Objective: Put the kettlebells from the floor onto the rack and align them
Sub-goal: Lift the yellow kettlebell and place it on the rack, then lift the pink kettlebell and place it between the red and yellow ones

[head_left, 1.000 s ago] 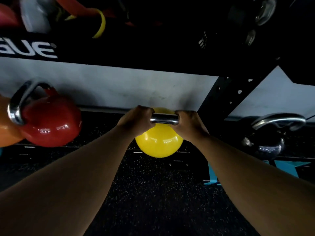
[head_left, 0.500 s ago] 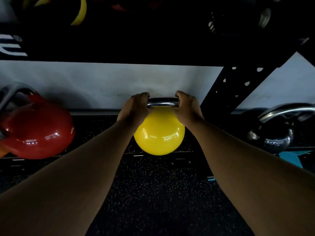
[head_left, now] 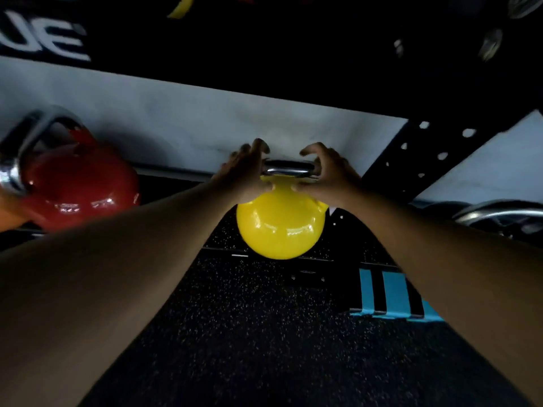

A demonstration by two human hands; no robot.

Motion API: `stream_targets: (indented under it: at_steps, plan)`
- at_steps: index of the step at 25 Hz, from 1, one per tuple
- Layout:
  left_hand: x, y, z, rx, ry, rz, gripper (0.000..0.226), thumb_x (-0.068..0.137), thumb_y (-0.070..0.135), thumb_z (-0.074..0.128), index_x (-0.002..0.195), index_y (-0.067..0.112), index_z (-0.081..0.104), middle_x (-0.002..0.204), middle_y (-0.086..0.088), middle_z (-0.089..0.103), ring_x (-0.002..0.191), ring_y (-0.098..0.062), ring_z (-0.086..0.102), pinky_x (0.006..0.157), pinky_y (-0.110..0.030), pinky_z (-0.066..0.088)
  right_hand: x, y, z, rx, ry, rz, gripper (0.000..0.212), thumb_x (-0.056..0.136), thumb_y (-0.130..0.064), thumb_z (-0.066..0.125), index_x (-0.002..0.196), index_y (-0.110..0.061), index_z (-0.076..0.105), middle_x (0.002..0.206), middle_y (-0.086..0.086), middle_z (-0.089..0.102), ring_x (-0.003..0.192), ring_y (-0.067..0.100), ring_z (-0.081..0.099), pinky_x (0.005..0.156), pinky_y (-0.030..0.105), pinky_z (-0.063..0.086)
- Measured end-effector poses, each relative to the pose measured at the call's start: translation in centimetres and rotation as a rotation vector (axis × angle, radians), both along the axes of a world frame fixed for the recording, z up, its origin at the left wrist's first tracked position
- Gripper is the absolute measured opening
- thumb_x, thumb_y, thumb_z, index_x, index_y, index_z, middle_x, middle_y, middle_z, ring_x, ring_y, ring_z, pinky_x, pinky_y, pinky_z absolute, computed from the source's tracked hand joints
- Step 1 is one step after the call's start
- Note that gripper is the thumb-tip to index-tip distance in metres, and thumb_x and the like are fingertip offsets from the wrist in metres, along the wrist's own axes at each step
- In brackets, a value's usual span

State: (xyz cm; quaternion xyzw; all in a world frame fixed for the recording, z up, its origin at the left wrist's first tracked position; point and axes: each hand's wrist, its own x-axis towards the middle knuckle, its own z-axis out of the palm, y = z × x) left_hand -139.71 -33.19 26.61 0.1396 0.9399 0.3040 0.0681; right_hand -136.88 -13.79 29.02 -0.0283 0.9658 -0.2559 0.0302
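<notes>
Kettlebells point(head_left: 280, 223) seen from above, at the low shelf point(head_left: 176, 176) of a dark rack point(head_left: 411, 160). Yellow kettlebell centred in view, round body glossy, chrome handle point(head_left: 286, 167) uppermost; appeared to sit on the shelf's front edge, contact itself not clearly seen. Left hand point(head_left: 244, 174) placed at the handle's left end, right hand point(head_left: 329, 174) at its right end. Fingers point(head_left: 258, 146) of both hands uncurled and lifted off the bar, spread loosely above it; thumbs tucked low against the top of the yellow body. No closed grip on the handle from either hand. Both bare forearms stretched in from the bottom corners.

Red kettlebell point(head_left: 76, 189) parked on the same shelf well to the left, tilted, its chrome handle leaning toward the left edge. Sliver of orange visible at the far left, too cropped to identify. Dark kettlebell point(head_left: 499, 215) with a chrome handle at the far right, mostly in shadow.

White lettering point(head_left: 55, 42) on the black beam at upper left, partly cut off, legible as "UE". Upright rack post at right pierced with rows of holes. Pale wall point(head_left: 176, 118) behind the shelf. Black speckled rubber floor point(head_left: 264, 333) below, with blue stripes point(head_left: 393, 292) at right. Whole scene dim and slightly blurred.
</notes>
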Motion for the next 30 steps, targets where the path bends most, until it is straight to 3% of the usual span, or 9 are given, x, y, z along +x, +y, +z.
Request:
stream_targets:
  at_steps: [2, 5, 10, 14, 18, 21, 26, 30]
  plan:
    - [1.6, -2.3, -0.1, -0.019, -0.057, 0.064, 0.071, 0.075, 0.022, 0.072, 0.136, 0.02, 0.036, 0.13, -0.016, 0.049, 0.117, -0.036, 0.048, 0.095, -0.05, 0.044, 0.6, -1.6, 1.3, 0.054, 0.139, 0.163, 0.057, 0.074, -0.041, 0.069, 0.126, -0.031, 0.049, 0.118, 0.005, 0.054, 0.111, 0.027, 0.047, 0.092, 0.043, 0.042]
    - [6.2, -8.1, -1.3, -0.093, -0.133, 0.194, 0.056, 0.078, 0.025, 0.067, 0.129, 0.021, 0.046, 0.132, -0.011, 0.053, 0.121, -0.033, 0.049, 0.1, -0.048, 0.042, 1.5, -7.4, 1.6, 0.115, 0.321, 0.442, 0.04, 0.077, -0.03, 0.065, 0.116, -0.022, 0.06, 0.11, 0.006, 0.057, 0.108, 0.031, 0.051, 0.092, 0.043, 0.044]
    - [17.5, -18.6, -4.4, -0.157, -0.455, 0.352, 0.029, 0.089, 0.027, 0.058, 0.117, 0.022, 0.06, 0.122, -0.006, 0.061, 0.108, -0.024, 0.058, 0.093, -0.04, 0.05, 4.4, -18.1, -1.3, 0.178, 0.033, 0.671, 0.018, 0.084, -0.027, 0.062, 0.101, -0.021, 0.065, 0.1, 0.003, 0.065, 0.096, 0.028, 0.061, 0.082, 0.038, 0.051]
    - [30.7, -26.5, -6.6, -0.139, -0.758, 0.565, 0.03, 0.095, 0.03, 0.054, 0.122, 0.019, 0.058, 0.124, -0.008, 0.06, 0.109, -0.027, 0.058, 0.092, -0.039, 0.05, 11.0, -27.6, -4.3, 0.331, -0.234, 0.885, 0.011, 0.088, -0.028, 0.055, 0.087, -0.026, 0.066, 0.092, -0.004, 0.066, 0.083, 0.021, 0.063, 0.074, 0.034, 0.054]
    - [47.3, -32.2, -8.8, -0.04, -0.838, 0.84, 0.028, 0.094, 0.028, 0.053, 0.12, 0.019, 0.059, 0.126, -0.01, 0.059, 0.112, -0.031, 0.057, 0.095, -0.044, 0.048, 22.5, -37.4, -7.1, 0.485, -0.305, 1.175, 0.016, 0.093, -0.032, 0.049, 0.087, -0.03, 0.064, 0.088, -0.006, 0.063, 0.073, 0.013, 0.058, 0.059, 0.03, 0.048]
    - [60.0, -34.3, -10.8, 0.009, -0.887, 1.004, 0.027, 0.094, 0.027, 0.053, 0.119, 0.02, 0.06, 0.125, -0.009, 0.061, 0.112, -0.03, 0.058, 0.096, -0.046, 0.048, 33.5, -43.8, -9.2, 0.535, -0.352, 1.382, 0.015, 0.095, -0.032, 0.048, 0.092, -0.029, 0.062, 0.089, -0.006, 0.062, 0.075, 0.015, 0.06, 0.066, 0.036, 0.054]
    - [81.9, -35.1, -14.3, 0.125, -0.961, 1.207, 0.024, 0.092, 0.026, 0.053, 0.115, 0.021, 0.06, 0.125, -0.007, 0.06, 0.111, -0.028, 0.057, 0.094, -0.045, 0.049, 55.0, -51.3, -13.1, 0.605, -0.399, 1.638, 0.012, 0.095, -0.031, 0.049, 0.093, -0.03, 0.061, 0.083, -0.008, 0.061, 0.073, 0.014, 0.059, 0.06, 0.033, 0.05]
    - [97.3, -34.5, -16.8, 0.114, -0.912, 1.398, 0.031, 0.089, 0.025, 0.055, 0.119, 0.019, 0.058, 0.127, -0.008, 0.058, 0.114, -0.032, 0.057, 0.094, -0.043, 0.048, 71.3, -55.0, -16.6, 0.677, -0.428, 1.786, 0.011, 0.094, -0.031, 0.049, 0.091, -0.031, 0.06, 0.083, -0.007, 0.062, 0.073, 0.014, 0.059, 0.06, 0.035, 0.051]
